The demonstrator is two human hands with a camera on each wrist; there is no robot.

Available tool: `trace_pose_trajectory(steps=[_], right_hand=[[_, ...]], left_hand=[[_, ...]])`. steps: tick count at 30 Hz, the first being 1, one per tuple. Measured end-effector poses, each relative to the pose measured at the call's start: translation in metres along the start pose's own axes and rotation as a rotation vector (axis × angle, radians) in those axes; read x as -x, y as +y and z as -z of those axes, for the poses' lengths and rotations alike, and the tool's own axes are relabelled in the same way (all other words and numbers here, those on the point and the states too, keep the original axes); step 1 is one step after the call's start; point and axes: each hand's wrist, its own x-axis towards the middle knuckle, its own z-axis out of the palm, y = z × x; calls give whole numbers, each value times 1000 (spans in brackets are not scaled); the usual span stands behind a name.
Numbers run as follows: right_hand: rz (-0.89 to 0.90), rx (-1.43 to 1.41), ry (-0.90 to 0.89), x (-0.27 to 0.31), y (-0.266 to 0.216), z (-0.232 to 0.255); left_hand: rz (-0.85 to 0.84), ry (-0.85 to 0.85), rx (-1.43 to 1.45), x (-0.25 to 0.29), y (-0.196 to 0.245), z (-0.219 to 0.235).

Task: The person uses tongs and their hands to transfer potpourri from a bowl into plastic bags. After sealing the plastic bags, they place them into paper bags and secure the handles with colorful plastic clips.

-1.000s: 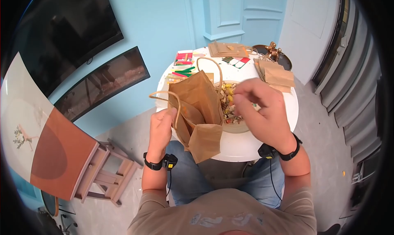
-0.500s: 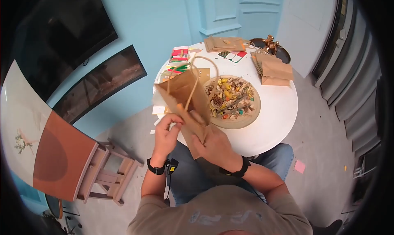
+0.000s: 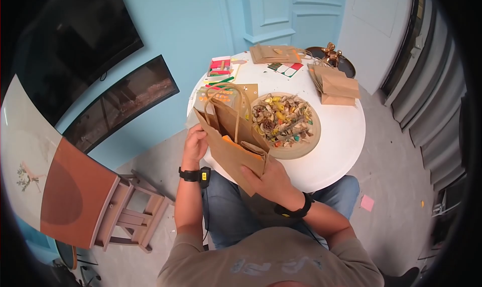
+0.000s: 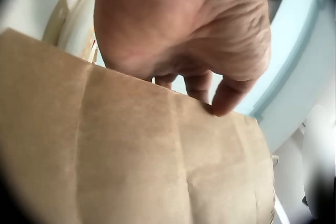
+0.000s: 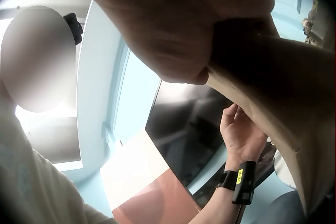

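A brown kraft paper bag (image 3: pixel 228 154) with twisted paper handles is held tilted over the front edge of the round table. My left hand (image 3: pixel 195 145) pinches its left edge; in the left wrist view the thumb lies on the near side of the bag (image 4: pixel 131 145) and other fingers reach behind. Low on the other end, my right hand (image 3: pixel 272 184) grips the bag, thumb on the near face. An orange patch (image 3: pixel 233 140) shows along the folded paper inside. In the right wrist view the right hand (image 5: pixel 178 29) clasps the paper, its fingertips partly hidden in shadow.
A round plate (image 3: pixel 312 145) of potpourri with pinecones sits right behind the bag on the white table (image 3: pixel 341 146). Folded paper bags (image 3: pixel 339 89) lie at the right and back. Coloured pens (image 3: pixel 221 82), a red-and-white box (image 3: pixel 219 66) and a sticker sheet (image 3: pixel 251 90) lie at the left.
The right hand has come from over the plate down to the bag's right end and grips it. The bag has turned and tilted, and the left hand has shifted up along its left edge.
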Motion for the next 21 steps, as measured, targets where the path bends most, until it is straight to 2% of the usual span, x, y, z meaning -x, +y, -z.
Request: trace_pose_trajectory(steps=[3,6,9,11,12,13,15,18,20,21], right_hand=[[42,-70,-43,-3,-4,8],[-36,41,-83,-2,1,15],[-52,115,-104,-6,-16,42],[-194,268,-245,-15,-30,60],[-169,299,-226,-21,-32,65],[-144,331,-207,-27,-33,70],[101,300,7,-40,-33,76],[308,407,162,-85,-27,97],[218,469,198,-123,-34,115],[252,451,262,-143,-33,120]], left_hand=[[17,-77,130,-7,2,-14],[-1,-174,104,-23,-3,-8],[-169,-155,86,-30,1,-27],[-200,-135,50,-34,4,-36],[-216,-125,31,-36,6,-39],[-228,-91,-40,-40,8,-41],[-253,-20,-183,-50,16,-46],[-430,211,-204,-72,32,-63],[-470,350,-195,-78,49,-77],[-491,418,-189,-80,55,-81]])
